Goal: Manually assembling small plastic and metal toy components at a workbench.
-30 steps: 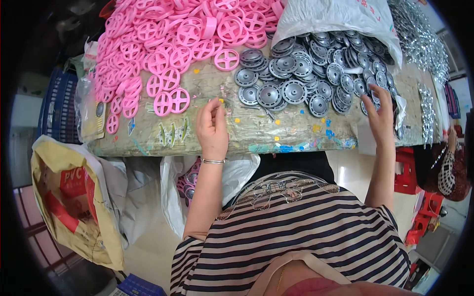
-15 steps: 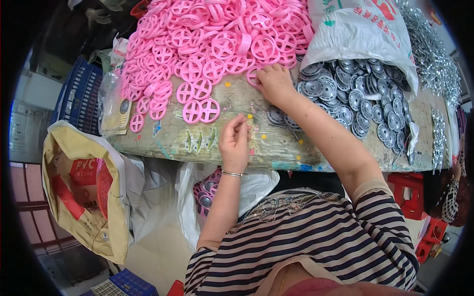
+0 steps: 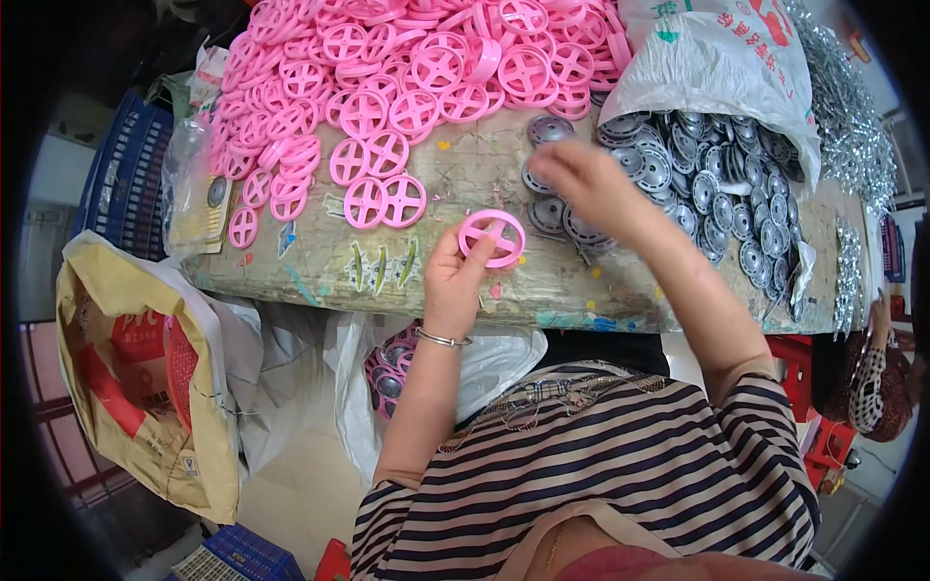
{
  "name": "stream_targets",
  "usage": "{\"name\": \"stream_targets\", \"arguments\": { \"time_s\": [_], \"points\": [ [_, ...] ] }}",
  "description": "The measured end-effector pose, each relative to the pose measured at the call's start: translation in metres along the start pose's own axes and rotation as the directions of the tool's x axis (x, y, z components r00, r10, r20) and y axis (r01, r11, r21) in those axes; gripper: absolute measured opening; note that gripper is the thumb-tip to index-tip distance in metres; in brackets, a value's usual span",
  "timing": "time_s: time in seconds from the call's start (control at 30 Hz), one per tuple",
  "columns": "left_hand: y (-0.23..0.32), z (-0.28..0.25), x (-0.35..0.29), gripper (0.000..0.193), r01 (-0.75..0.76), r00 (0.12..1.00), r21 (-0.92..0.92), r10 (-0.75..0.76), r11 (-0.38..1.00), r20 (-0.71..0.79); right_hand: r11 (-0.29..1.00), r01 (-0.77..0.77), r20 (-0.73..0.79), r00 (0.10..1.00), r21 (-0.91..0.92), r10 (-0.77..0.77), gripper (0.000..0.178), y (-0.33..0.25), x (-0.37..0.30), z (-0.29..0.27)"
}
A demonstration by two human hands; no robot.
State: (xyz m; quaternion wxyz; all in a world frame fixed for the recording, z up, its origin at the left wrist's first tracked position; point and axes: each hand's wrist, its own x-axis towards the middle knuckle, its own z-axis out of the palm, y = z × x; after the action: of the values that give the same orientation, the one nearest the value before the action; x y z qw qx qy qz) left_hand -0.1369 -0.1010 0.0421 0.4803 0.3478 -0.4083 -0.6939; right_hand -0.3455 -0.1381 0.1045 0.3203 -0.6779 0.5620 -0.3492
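- Left hand [image 3: 453, 286]: thumb and fingers clamped on one pink spoked ring [image 3: 498, 230], held over the table [image 3: 465, 174] near its front edge.
- Right hand [image 3: 583, 182]: apart from the left, blurred, over grey discs [image 3: 723, 210]; grip cannot be made out.
- Pink rings [image 3: 438, 66]: heaped behind.

Right hand [image 3: 581, 182], motion-blurred, fingertip contact indeterminate; one pink wheel [image 3: 520, 248], partly covered by left hand [image 3: 453, 292]; pink heap [image 3: 438, 66] and white sack [image 3: 707, 73], both cropped above; grey discs [image 3: 723, 210], some hidden inside sack.
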Motion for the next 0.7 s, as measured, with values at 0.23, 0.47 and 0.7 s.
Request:
{"name": "stream_targets", "arguments": {
  "time_s": [0.23,0.47,0.7],
  "points": [
    [0.002,0.006,0.001,0.029,0.005,1.000,-0.073,-0.007,0.997,-0.030,0.638,0.123,-0.101,0.948,-0.760,-0.303,0.033,0.055,0.040,-0.003],
    [0.009,0.006,0.000,0.032,0.073,0.997,-0.124,-0.077,0.990,-0.027,0.806,0.015,-0.096,0.991,-0.592,-0.089,0.024,0.029,0.049,-0.025],
    [0.008,0.010,-0.001,0.034,0.124,0.990,-0.175,-0.134,0.977,-0.046,0.737,0.509,0.034,0.832,-0.444,-0.554,0.036,-0.018,-0.032,0.018]
  ]
}}
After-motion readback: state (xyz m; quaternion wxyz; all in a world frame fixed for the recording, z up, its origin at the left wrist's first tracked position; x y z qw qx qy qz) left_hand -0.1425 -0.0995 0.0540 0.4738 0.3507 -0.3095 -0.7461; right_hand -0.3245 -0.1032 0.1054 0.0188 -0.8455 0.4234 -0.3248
